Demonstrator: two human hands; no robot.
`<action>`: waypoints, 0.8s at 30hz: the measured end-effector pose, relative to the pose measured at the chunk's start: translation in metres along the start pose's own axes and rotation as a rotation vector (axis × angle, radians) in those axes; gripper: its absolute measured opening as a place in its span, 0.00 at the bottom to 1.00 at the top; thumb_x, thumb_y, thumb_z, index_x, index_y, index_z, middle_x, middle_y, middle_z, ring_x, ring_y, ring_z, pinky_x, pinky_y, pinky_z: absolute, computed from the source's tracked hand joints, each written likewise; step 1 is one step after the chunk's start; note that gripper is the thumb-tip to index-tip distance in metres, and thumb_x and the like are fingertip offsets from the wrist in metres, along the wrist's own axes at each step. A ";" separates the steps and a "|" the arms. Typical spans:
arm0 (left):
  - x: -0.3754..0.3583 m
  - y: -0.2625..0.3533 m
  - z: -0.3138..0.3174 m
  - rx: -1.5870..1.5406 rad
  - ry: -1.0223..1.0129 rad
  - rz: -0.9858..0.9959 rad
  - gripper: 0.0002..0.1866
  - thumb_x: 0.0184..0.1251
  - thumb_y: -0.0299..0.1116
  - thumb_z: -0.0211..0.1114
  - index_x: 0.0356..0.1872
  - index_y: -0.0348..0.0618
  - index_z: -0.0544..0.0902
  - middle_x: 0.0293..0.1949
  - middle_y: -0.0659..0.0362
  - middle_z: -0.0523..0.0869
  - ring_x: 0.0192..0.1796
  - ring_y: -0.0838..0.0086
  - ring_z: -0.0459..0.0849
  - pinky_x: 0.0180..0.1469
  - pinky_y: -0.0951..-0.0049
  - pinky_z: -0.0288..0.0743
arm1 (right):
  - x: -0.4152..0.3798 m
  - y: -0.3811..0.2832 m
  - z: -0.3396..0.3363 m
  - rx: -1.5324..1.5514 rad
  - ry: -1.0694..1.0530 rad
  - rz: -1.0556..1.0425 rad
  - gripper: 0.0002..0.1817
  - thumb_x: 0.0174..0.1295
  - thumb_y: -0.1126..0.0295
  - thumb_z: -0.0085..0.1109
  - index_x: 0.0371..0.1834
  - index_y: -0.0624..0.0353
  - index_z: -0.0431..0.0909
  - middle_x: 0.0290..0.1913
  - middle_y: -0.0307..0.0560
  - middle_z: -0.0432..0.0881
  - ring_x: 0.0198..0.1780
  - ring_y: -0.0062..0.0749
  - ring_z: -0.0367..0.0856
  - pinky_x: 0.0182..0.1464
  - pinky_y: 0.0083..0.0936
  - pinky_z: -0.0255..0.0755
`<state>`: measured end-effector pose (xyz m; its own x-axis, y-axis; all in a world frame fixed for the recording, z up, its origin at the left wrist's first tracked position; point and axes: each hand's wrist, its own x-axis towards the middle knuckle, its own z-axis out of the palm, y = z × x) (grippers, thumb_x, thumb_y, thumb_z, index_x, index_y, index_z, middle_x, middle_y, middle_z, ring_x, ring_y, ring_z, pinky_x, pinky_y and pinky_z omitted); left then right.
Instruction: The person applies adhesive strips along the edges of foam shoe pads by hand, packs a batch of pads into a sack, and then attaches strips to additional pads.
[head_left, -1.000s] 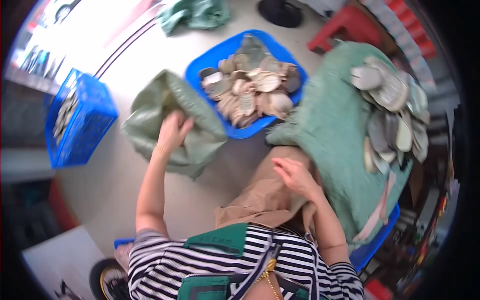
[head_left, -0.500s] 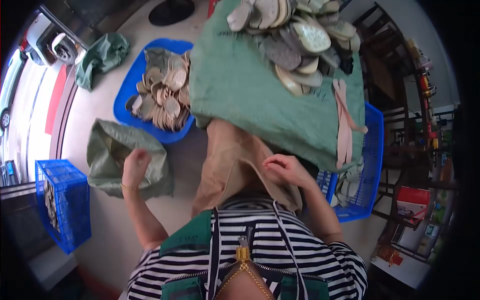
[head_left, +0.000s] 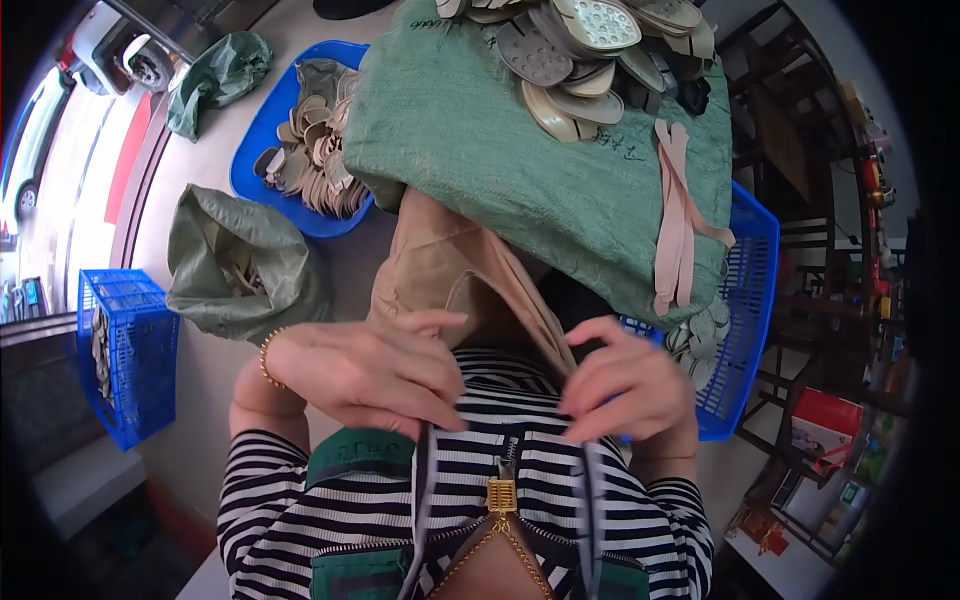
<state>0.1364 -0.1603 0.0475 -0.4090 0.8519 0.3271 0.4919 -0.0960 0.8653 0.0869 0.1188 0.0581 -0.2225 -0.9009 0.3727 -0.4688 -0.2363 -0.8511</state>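
Observation:
My left hand (head_left: 365, 375), with a gold bracelet at the wrist, is over the striped top (head_left: 500, 400), its fingers loosely bent and apart beside one hanging cord (head_left: 424, 490). Opposite it, my right hand (head_left: 632, 390) is blurred, fingers spread near the other cord (head_left: 590, 500). Nothing shows in either hand. Brown cloth (head_left: 430, 265) covers my lap just beyond the hands. In front lies a large green sack (head_left: 500, 150), bearing a pile of grey and cream oval pieces (head_left: 570, 60) and pale pink strips (head_left: 675, 220).
A blue tub (head_left: 245, 160) of beige pieces stands front left, near an open green sack (head_left: 195, 270). At far left is a blue crate (head_left: 145, 370). Another blue basket (head_left: 750, 300) holds pale pieces at right. Dark wooden furniture (head_left: 805, 225) stands beyond it.
My left hand has moved right and back from the open sack to my chest. My right hand has come back towards the top. The view has shifted, and the cords now look blurred.

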 end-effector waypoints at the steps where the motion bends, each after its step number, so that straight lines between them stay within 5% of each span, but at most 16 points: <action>1: 0.002 0.000 -0.003 -0.026 -0.057 0.018 0.11 0.63 0.29 0.52 0.39 0.32 0.79 0.37 0.53 0.80 0.43 0.63 0.79 0.64 0.52 0.45 | -0.012 -0.005 -0.001 0.072 0.193 -0.015 0.05 0.54 0.68 0.56 0.30 0.55 0.80 0.27 0.40 0.77 0.28 0.27 0.76 0.48 0.40 0.65; 2: 0.005 0.000 -0.005 -0.052 -0.117 0.037 0.13 0.65 0.31 0.50 0.36 0.32 0.80 0.36 0.52 0.80 0.42 0.63 0.79 0.65 0.51 0.43 | -0.025 -0.010 -0.002 0.142 0.388 -0.029 0.05 0.54 0.68 0.57 0.27 0.55 0.80 0.25 0.40 0.77 0.25 0.27 0.76 0.44 0.39 0.68; 4: 0.008 0.003 -0.011 -0.075 -0.083 0.092 0.11 0.64 0.30 0.51 0.32 0.34 0.81 0.32 0.55 0.82 0.38 0.66 0.80 0.63 0.51 0.49 | -0.047 -0.013 -0.021 0.435 0.394 -0.214 0.05 0.51 0.67 0.60 0.23 0.56 0.78 0.21 0.39 0.76 0.20 0.27 0.74 0.34 0.34 0.72; 6: 0.000 0.005 -0.017 -0.259 0.174 0.261 0.10 0.62 0.30 0.54 0.30 0.35 0.81 0.26 0.57 0.82 0.33 0.67 0.81 0.57 0.52 0.62 | -0.070 -0.027 -0.042 0.620 0.312 -0.382 0.05 0.48 0.70 0.61 0.21 0.57 0.77 0.21 0.40 0.75 0.21 0.26 0.73 0.30 0.28 0.73; 8: 0.000 0.026 -0.024 -0.231 0.121 0.348 0.09 0.61 0.30 0.55 0.31 0.35 0.81 0.26 0.56 0.81 0.32 0.68 0.81 0.50 0.58 0.68 | -0.091 -0.060 -0.038 0.676 0.438 -0.599 0.03 0.48 0.73 0.58 0.21 0.59 0.76 0.22 0.42 0.76 0.22 0.27 0.74 0.28 0.28 0.74; 10: 0.005 0.055 -0.031 -0.174 0.015 0.518 0.08 0.58 0.29 0.56 0.32 0.35 0.81 0.25 0.54 0.80 0.30 0.68 0.81 0.40 0.67 0.76 | -0.101 -0.086 -0.053 0.476 0.008 -0.709 0.09 0.54 0.75 0.48 0.36 0.60 0.77 0.33 0.44 0.78 0.32 0.27 0.78 0.43 0.35 0.73; 12: 0.010 0.078 -0.033 -0.156 -0.130 0.679 0.10 0.57 0.31 0.58 0.34 0.34 0.81 0.25 0.53 0.80 0.30 0.69 0.81 0.38 0.68 0.78 | -0.089 -0.117 -0.055 0.285 -0.336 -0.693 0.13 0.56 0.76 0.43 0.40 0.63 0.77 0.37 0.49 0.77 0.37 0.32 0.77 0.45 0.37 0.72; 13: 0.013 0.092 -0.033 -0.047 -0.200 0.621 0.11 0.58 0.28 0.51 0.34 0.37 0.82 0.26 0.55 0.80 0.31 0.71 0.80 0.43 0.70 0.76 | -0.081 -0.130 -0.051 0.280 -0.334 -0.694 0.13 0.56 0.76 0.43 0.40 0.63 0.77 0.37 0.49 0.77 0.37 0.32 0.77 0.45 0.37 0.72; 15: 0.015 0.118 -0.028 0.138 -0.312 0.520 0.17 0.57 0.24 0.41 0.33 0.39 0.82 0.28 0.56 0.80 0.33 0.73 0.80 0.48 0.72 0.74 | -0.071 -0.156 -0.038 -0.051 -0.390 -0.479 0.09 0.54 0.73 0.41 0.28 0.58 0.74 0.22 0.35 0.67 0.25 0.25 0.68 0.36 0.25 0.66; 18: 0.014 0.157 -0.020 0.253 -0.363 0.309 0.08 0.53 0.31 0.55 0.24 0.39 0.80 0.26 0.53 0.81 0.30 0.65 0.80 0.43 0.68 0.75 | -0.098 -0.208 -0.032 -0.134 -0.555 -0.429 0.17 0.53 0.64 0.39 0.36 0.62 0.75 0.31 0.49 0.77 0.37 0.36 0.75 0.41 0.33 0.65; 24: 0.013 0.208 0.003 0.458 -0.431 0.380 0.07 0.54 0.28 0.53 0.27 0.35 0.78 0.28 0.52 0.79 0.32 0.65 0.79 0.40 0.69 0.73 | -0.138 -0.227 -0.023 -0.114 -0.409 -0.481 0.14 0.53 0.63 0.43 0.37 0.58 0.76 0.33 0.44 0.78 0.37 0.31 0.76 0.40 0.29 0.66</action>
<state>0.2357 -0.1679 0.2308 0.1458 0.9388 0.3122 0.8503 -0.2802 0.4456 0.2043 0.3052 0.2079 0.3686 -0.7754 0.5127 -0.5279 -0.6286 -0.5711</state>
